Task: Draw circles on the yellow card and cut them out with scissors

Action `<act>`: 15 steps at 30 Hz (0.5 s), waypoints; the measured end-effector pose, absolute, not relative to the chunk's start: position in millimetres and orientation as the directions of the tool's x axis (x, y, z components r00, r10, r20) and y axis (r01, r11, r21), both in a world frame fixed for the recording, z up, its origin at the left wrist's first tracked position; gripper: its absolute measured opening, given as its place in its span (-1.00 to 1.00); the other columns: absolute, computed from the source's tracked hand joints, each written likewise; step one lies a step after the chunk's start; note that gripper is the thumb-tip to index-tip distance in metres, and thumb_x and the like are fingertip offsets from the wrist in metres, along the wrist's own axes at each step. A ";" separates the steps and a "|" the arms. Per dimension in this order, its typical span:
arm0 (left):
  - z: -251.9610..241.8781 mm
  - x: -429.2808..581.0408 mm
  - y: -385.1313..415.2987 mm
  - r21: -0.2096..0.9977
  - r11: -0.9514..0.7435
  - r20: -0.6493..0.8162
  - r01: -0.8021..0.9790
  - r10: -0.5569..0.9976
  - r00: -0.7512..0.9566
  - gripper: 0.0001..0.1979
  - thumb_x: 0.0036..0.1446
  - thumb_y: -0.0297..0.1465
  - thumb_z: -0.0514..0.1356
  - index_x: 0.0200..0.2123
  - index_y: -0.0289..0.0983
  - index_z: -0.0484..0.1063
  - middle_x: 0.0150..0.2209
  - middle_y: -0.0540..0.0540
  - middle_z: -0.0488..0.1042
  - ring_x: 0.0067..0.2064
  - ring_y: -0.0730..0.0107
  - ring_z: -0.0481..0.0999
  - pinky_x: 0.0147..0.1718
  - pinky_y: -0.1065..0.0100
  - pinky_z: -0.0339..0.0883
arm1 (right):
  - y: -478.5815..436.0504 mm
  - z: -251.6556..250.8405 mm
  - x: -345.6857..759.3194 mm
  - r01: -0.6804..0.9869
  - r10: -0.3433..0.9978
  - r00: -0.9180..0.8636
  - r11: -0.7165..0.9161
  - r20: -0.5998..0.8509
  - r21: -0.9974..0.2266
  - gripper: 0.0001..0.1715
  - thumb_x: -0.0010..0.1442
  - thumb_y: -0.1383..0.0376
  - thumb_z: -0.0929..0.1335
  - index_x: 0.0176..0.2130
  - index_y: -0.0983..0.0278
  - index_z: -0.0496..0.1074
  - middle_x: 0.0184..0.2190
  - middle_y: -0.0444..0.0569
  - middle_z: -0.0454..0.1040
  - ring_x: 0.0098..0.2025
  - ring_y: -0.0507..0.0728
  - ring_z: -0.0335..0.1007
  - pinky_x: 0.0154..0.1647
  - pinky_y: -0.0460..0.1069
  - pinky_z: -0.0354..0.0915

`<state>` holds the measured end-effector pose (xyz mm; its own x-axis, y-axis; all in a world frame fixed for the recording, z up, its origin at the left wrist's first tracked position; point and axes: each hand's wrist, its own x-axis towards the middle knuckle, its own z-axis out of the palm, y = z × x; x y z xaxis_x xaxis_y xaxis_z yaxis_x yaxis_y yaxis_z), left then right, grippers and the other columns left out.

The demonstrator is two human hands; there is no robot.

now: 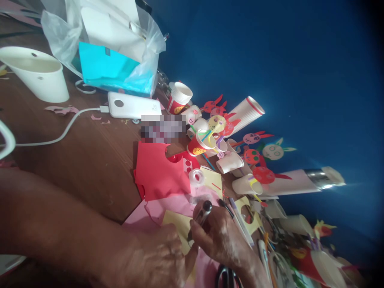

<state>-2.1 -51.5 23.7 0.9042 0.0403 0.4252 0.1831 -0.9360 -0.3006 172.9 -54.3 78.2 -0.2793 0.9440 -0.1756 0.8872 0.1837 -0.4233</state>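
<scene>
My right hand [223,236] grips a dark pen [205,212], its tip down by a sheet of yellow paper [177,224]. My left hand [150,256] bears on that sheet's near side with bent fingers and holds it; the fingertips are partly hidden. Pink paper [171,204] lies underneath. Beyond my hands is red paper [159,172] with rounded cut-outs, beside a roll of clear tape [197,176]. Black-handled scissors [228,276] lie below my right wrist. A yellow paper piece with a round hole [248,214] is to the right.
Paper cups with rabbit-like paper faces on straws [217,124] line the blue wall. A stack of white cups [246,116] leans there, near a white bottle [288,182]. A white power bank [133,106] with a cable, a plastic bag [150,52] and a white container [52,82] stand farther left.
</scene>
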 end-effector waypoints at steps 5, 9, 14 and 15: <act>23.3 -2.5 -49.6 -0.256 -0.955 0.450 0.147 0.017 0.893 -0.62 -0.07 -0.45 0.08 -0.14 -0.18 0.49 -0.49 -0.12 0.43 -0.55 0.28 0.27 -0.59 0.25 0.14 | -52.2 80.5 174.8 0.899 0.943 -0.284 0.199 -0.173 -0.389 -0.80 0.11 0.33 0.22 -0.49 0.31 0.33 -0.69 -0.16 0.25 -0.65 -0.01 0.17 -0.60 -0.08 0.01; 22.3 -3.6 -49.5 -0.450 -0.857 0.425 0.250 0.041 0.904 -0.64 -0.02 -0.42 0.05 -0.14 -0.08 0.46 -0.55 -0.07 0.34 -0.54 0.32 0.26 -0.55 0.29 0.21 | -52.1 77.6 179.6 0.896 0.950 -0.303 0.256 -0.079 -0.363 -0.78 0.12 0.32 0.21 -0.47 0.34 0.36 -0.65 -0.09 0.33 -0.60 0.03 0.26 -0.58 -0.07 0.05; 10.7 -2.7 -48.7 -0.923 -0.284 0.311 0.258 -0.158 0.937 -0.50 0.06 -0.39 -0.06 0.11 -0.11 0.21 -0.46 -0.06 0.36 -0.53 0.36 0.30 -0.54 0.32 0.25 | -55.5 72.7 187.9 0.899 0.958 -0.286 0.271 0.006 -0.344 -0.76 0.12 0.29 0.23 -0.45 0.35 0.39 -0.65 -0.07 0.34 -0.59 0.06 0.31 -0.55 -0.06 0.14; 7.4 -2.5 -49.9 -0.956 -0.140 0.277 0.259 -0.129 0.952 -0.47 0.05 -0.40 -0.06 0.14 -0.13 0.16 -0.42 -0.08 0.37 -0.51 0.35 0.33 -0.51 0.31 0.27 | -56.4 72.8 188.8 0.897 0.960 -0.279 0.260 -0.001 -0.356 -0.78 0.12 0.28 0.24 -0.45 0.34 0.39 -0.65 -0.08 0.33 -0.60 0.06 0.31 -0.55 -0.06 0.15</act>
<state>-2.5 -49.9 7.4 0.9522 -0.1288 0.2769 0.2590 -0.1398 -0.9557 188.8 -56.4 72.8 -0.2785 0.9604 -0.0007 0.8975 0.2600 -0.3563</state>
